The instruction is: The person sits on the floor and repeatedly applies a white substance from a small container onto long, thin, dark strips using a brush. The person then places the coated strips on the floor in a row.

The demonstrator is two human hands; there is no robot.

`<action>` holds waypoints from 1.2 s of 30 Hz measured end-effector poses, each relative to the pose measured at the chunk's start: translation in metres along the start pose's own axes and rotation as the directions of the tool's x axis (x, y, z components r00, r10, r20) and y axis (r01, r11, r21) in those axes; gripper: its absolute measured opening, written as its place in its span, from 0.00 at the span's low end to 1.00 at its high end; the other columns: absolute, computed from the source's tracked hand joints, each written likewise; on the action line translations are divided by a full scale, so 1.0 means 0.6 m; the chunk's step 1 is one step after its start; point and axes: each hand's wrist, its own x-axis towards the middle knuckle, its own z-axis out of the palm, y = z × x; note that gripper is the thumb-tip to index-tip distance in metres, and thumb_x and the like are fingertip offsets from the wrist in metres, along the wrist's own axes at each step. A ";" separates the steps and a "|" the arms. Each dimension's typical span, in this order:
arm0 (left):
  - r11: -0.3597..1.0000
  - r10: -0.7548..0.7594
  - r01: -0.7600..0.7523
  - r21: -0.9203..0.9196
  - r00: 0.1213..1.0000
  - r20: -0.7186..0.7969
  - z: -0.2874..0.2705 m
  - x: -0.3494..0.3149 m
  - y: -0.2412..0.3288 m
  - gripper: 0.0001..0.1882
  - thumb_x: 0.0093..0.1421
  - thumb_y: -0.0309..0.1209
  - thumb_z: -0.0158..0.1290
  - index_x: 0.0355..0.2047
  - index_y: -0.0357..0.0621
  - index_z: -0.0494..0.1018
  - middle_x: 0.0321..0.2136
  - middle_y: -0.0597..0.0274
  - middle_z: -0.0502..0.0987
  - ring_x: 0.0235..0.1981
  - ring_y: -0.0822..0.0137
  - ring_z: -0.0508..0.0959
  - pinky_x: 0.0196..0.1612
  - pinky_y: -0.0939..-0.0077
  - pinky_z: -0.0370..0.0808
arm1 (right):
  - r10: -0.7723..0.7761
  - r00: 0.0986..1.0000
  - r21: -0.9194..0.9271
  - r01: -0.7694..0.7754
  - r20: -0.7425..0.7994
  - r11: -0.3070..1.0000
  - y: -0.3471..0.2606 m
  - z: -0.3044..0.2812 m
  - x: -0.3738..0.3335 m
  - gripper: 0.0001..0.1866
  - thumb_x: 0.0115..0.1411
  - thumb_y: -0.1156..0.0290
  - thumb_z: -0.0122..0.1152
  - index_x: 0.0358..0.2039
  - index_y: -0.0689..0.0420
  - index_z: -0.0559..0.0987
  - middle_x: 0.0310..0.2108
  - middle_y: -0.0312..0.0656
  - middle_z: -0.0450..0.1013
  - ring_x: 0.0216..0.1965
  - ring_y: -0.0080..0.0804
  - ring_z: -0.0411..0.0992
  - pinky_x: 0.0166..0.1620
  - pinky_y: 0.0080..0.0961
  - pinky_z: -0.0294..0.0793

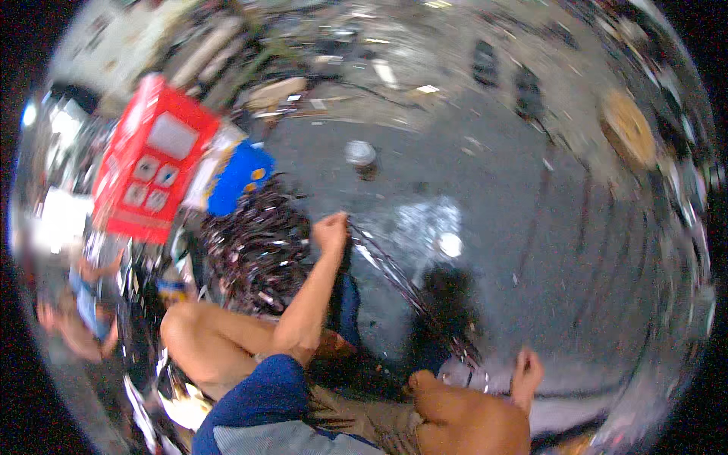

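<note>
A slack-free bundle of thin, glossy, dark brown strips [406,287] runs in a nearly straight line from the left hand [331,230], its long axis slanting rightward and back toward the person's right knee [470,409]. The left hand is closed, fingers pinched at the bundle's far end. The near end fades into blur just left of the right hand [526,371], beside that knee. So the left hand is at one end, and the right hand is the nearer one to the other. The right hand's fingers look drawn together and raised, but blur hides whether they grip any strand; I cannot tell.

Left of the left hand, beside its forearm, lies a heaped pile of similar dark, shiny strips [258,246]. Beyond that pile, farther left, stand a blue package with yellow marks [241,178] and a large red box with pale panels [159,163]. Ahead of the left hand and slightly right is a small cup-like container with a whitish top [361,154]. Right of the left hand, past the bundle, a round white spot [450,244] shows on the dark grey floor surface [523,197].
</note>
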 end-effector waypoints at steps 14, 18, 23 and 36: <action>0.815 0.563 -0.572 -0.093 0.743 0.363 0.055 -0.243 0.032 0.14 0.53 0.20 0.57 0.41 0.40 0.75 0.34 0.64 0.72 0.30 0.75 0.70 0.34 0.80 0.71 | 0.050 0.944 -0.206 -0.123 -0.326 0.971 -0.137 0.178 0.247 0.25 0.52 0.49 0.66 0.40 0.56 0.76 0.35 0.46 0.76 0.43 0.51 0.75 0.42 0.47 0.74; 0.880 0.429 -0.444 -0.169 0.592 0.682 0.065 -0.359 0.059 0.09 0.53 0.21 0.58 0.36 0.40 0.78 0.33 0.62 0.77 0.32 0.72 0.74 0.36 0.78 0.71 | 0.007 0.964 -0.317 -0.094 -0.265 0.944 -0.109 0.194 0.252 0.24 0.52 0.50 0.68 0.40 0.56 0.77 0.35 0.48 0.76 0.41 0.52 0.76 0.39 0.44 0.75; 0.986 0.161 -0.063 -0.153 0.555 0.816 0.108 -0.431 0.055 0.07 0.55 0.23 0.61 0.35 0.39 0.77 0.30 0.63 0.78 0.27 0.76 0.74 0.30 0.82 0.72 | 0.376 0.866 0.538 -0.499 0.329 0.679 -0.133 0.174 0.204 0.16 0.58 0.55 0.64 0.34 0.55 0.80 0.33 0.40 0.78 0.32 0.34 0.76 0.34 0.32 0.75; 0.875 0.420 -0.440 -0.202 0.481 0.770 0.025 -0.396 0.169 0.05 0.55 0.26 0.61 0.32 0.39 0.81 0.26 0.65 0.81 0.27 0.75 0.77 0.32 0.78 0.74 | -0.537 0.796 0.159 0.590 -0.279 0.791 -0.314 0.104 0.034 0.26 0.56 0.68 0.62 0.57 0.53 0.73 0.54 0.42 0.73 0.58 0.41 0.68 0.62 0.44 0.60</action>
